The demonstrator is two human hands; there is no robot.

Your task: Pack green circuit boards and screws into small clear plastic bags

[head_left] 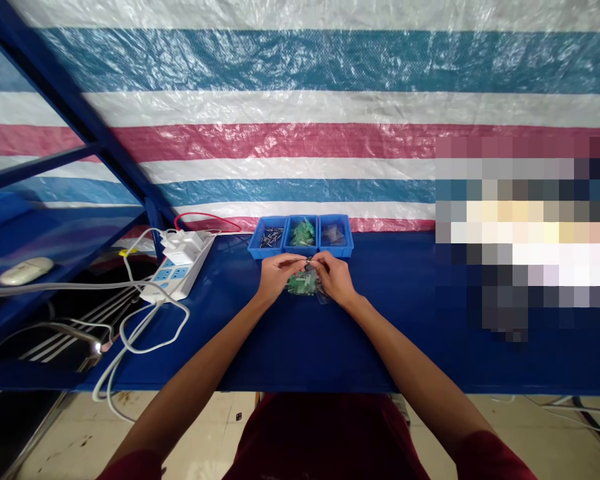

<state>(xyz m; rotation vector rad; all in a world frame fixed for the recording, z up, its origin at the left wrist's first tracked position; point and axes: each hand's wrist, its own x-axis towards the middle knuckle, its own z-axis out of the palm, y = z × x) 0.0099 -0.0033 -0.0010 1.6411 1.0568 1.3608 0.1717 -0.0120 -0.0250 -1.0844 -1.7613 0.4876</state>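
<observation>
My left hand (281,272) and my right hand (335,273) meet in front of the blue bins. Both are closed in a fingertip pinch on one small dark, metallic-looking piece (309,263); its exact kind is too small to make out. Just below the fingers lies a pile of green translucent plastic pieces (301,285). Beside it, partly covered by my right hand, are some clear plastic pieces (323,296). Behind my hands the left bin (266,253) contains thin metal pin-like parts (271,237), the middle one green pieces (303,232), the right one clear pieces (333,235).
A white power strip (179,275) with plugged-in adapters and looping white cables (155,345) lies left on the blue table (310,353). A blue metal frame (115,170) rises at the left, with a white computer mouse (27,271) on its shelf. Striped sheeting (290,107) hangs behind. The right side is pixelated.
</observation>
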